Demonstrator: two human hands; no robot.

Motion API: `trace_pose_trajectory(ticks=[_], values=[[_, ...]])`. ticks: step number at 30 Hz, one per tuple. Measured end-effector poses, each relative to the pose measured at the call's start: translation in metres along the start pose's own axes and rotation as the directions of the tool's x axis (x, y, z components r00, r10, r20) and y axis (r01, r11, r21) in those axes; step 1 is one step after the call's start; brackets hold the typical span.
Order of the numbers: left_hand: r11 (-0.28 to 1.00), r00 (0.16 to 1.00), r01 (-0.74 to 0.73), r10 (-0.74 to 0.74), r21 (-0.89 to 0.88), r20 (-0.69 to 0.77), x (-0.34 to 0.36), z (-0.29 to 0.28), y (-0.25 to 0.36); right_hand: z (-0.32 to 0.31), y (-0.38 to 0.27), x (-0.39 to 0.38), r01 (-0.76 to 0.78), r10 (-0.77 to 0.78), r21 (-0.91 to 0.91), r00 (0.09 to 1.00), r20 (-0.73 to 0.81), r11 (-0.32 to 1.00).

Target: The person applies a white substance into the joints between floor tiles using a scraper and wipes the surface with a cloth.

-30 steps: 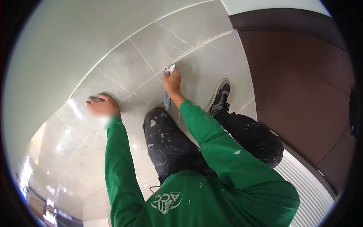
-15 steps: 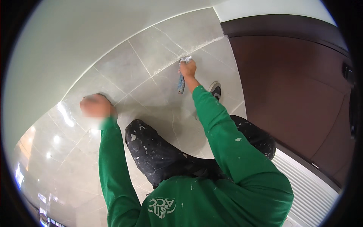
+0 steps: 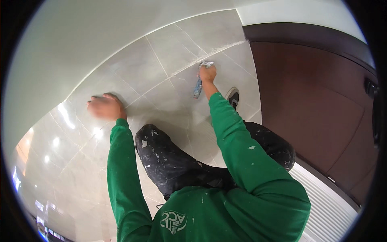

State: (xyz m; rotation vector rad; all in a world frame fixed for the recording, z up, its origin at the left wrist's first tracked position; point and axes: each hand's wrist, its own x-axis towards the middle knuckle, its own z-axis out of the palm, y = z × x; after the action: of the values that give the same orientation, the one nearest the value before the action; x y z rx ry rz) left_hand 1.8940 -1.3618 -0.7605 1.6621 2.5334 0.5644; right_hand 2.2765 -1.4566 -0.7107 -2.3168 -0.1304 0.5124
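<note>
My right hand [image 3: 208, 73] is wrapped round a scraper with a blue-grey, spattered handle [image 3: 197, 89] sticking out toward me. Its whitish front end [image 3: 207, 64] lies close to a tile joint with rough white residue [image 3: 189, 66] along it. The tool's working edge is too small to make out. Off to the left, my left hand [image 3: 107, 108] is over the grey tiles near the wall, holding no visible object. It is blurred, though its fingers look apart; whether the palm presses on the tile I cannot tell.
Grey veined tiles [image 3: 157, 99] meet a pale wall [image 3: 80, 44] along a curved-looking edge. A dark brown door [image 3: 306, 92] stands at the right, above a white ribbed panel [image 3: 322, 187]. My paint-spotted knees [image 3: 155, 143] and a dark shoe [image 3: 233, 98] are between my arms.
The whole view has shifted slightly. My right hand keeps its grip on the scraper beside the joint, little moved against the tiles. My left hand's fingers show a bit more clearly.
</note>
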Motion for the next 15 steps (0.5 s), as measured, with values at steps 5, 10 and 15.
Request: trace_pose_trajectory(ticks=[5, 10, 15], values=[[1.000, 0.999, 0.011, -0.010, -0.021, 0.031, -0.001, -0.002, 0.002, -0.001, 0.006, 0.016, 0.032, -0.033, 0.005, 0.999, 0.041, 0.999], [1.000, 1.000, 0.005, -0.004, -0.021, 0.029, 0.000, -0.003, 0.004, 0.022, 0.014, -0.011, 0.078, -0.078, -0.252, 0.997, 0.007, 0.965], [1.000, 0.999, 0.006, -0.006, 0.000, 0.041, -0.002, -0.004, 0.004, 0.064, 0.032, -0.106, 0.174, -0.168, -0.167, 0.985, 0.048, 0.970]])
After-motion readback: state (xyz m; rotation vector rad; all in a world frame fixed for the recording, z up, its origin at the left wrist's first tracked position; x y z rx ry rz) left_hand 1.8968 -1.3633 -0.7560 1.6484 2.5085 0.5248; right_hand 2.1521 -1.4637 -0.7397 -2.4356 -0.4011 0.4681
